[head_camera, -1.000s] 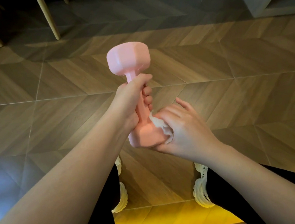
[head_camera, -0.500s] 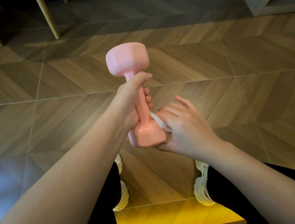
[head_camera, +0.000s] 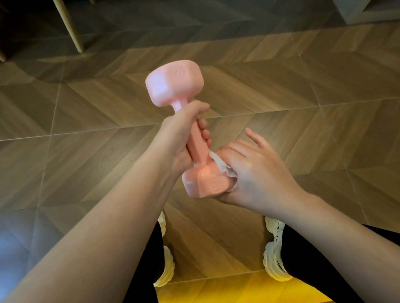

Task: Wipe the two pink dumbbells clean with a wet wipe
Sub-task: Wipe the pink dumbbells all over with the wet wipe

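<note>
Nearest the body, the right hand (head_camera: 253, 172) is cupping the lower head of the pink dumbbell (head_camera: 196, 144) from its right side. Its fingers are curling over a bunched wet wipe (head_camera: 221, 166) and pressing it against that head, with one finger sticking out free. The lower head is lying just left of this palm and touching it through the wipe, so the right hand is the one nearer the surface being cleaned. A little farther out, the left hand (head_camera: 180, 138) is wrapping round the handle and clamping it, fingertips showing on the handle's right. The dumbbell is hanging in the air between the two hands, above the wooden floor (head_camera: 69, 153). Its long axis is running close to upright, with the lower head toward the person and the upper head pointing up and away, leaning slightly left. That upper head is standing bare above the left fist; it is probably carrying raised lettering, too blurred to read. The coming wipe is likely turning on sliding up along that axis. Only one dumbbell is showing.
</note>
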